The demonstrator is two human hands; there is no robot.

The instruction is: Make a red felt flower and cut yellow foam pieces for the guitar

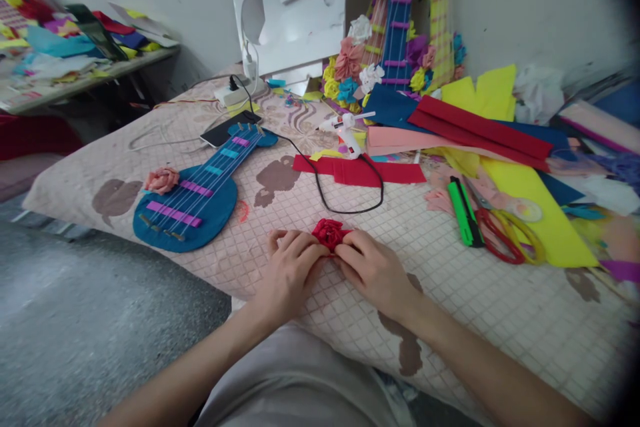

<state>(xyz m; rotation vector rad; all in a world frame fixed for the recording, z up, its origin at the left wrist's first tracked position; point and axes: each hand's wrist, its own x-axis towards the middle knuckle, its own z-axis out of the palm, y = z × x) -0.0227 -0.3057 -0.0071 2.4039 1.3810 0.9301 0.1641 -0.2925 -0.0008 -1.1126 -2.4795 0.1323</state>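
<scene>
Between my two hands, near the table's front edge, is a red paper flower [329,233] with ruffled petals. My left hand [295,265] pinches its left lower side, fingers bent. From the other side my right hand [373,267] grips the flower's right edge between thumb and fingers. My fingertips hide the flower's underside. To the left lies a blue guitar shape [213,203] with purple and light-blue strips, white strings and a pink paper flower [161,180] on its edge. Beyond my hands, a white glue gun [345,130] stands by folded red paper strips [380,171].
A black cord loops across the table [280,227] behind my hands. On the right lie a green utility knife [464,213], scissors [500,227] and piled coloured paper [540,207]. Decorated guitars [397,27] and a white guitar-shaped mould [290,7] lean at the back.
</scene>
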